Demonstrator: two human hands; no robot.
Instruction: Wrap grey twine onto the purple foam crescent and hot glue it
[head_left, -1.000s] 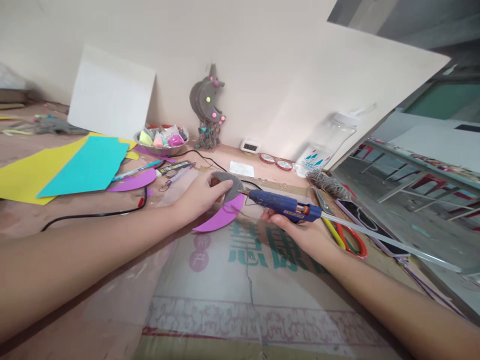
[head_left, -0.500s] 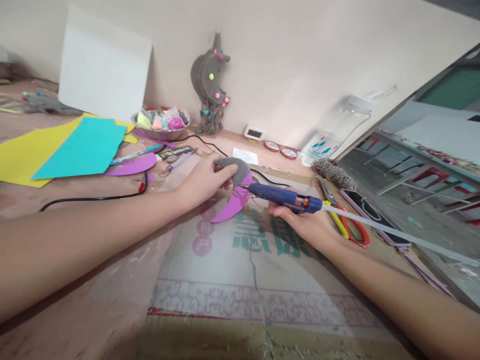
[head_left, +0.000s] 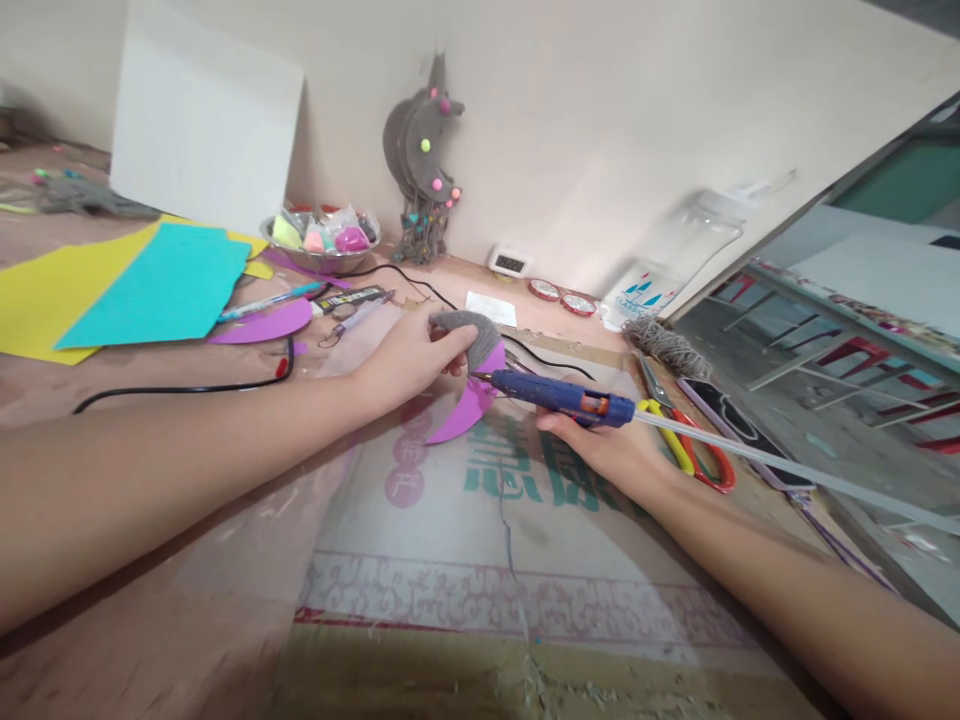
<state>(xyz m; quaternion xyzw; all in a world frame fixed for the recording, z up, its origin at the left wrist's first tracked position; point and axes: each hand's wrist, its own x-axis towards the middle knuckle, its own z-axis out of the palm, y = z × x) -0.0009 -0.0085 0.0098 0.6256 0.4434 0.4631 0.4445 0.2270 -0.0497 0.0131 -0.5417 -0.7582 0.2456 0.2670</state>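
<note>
My left hand (head_left: 427,355) pinches a purple crescent moon cutout (head_left: 463,412) by its upper part, where grey yarn (head_left: 480,335) is wound around it. The lower purple tip is bare and points down to the left. My right hand (head_left: 592,430) grips a blue glue gun (head_left: 547,390), with a long clear glue stick (head_left: 750,455) sticking out of its back. The gun's nozzle touches or nearly touches the purple surface at the edge of the yarn. A thin grey yarn strand (head_left: 506,530) lies on the printed plastic sheet (head_left: 420,590) below.
Scissors (head_left: 690,450), a phone (head_left: 739,425) and a yarn ball (head_left: 667,345) lie at right. Turquoise sheet (head_left: 157,290), purple cutout (head_left: 262,322) and a black cord (head_left: 187,390) lie left. Behind are a bowl (head_left: 322,260), timer (head_left: 510,262), clear bottle (head_left: 682,250) and yarn-wrapped moon (head_left: 412,150).
The glue gun has shifted slightly left, its nozzle moving along the purple surface beside the yarn edge. My left hand keeps its pinch on the moon cutout. The view has tilted slightly.
</note>
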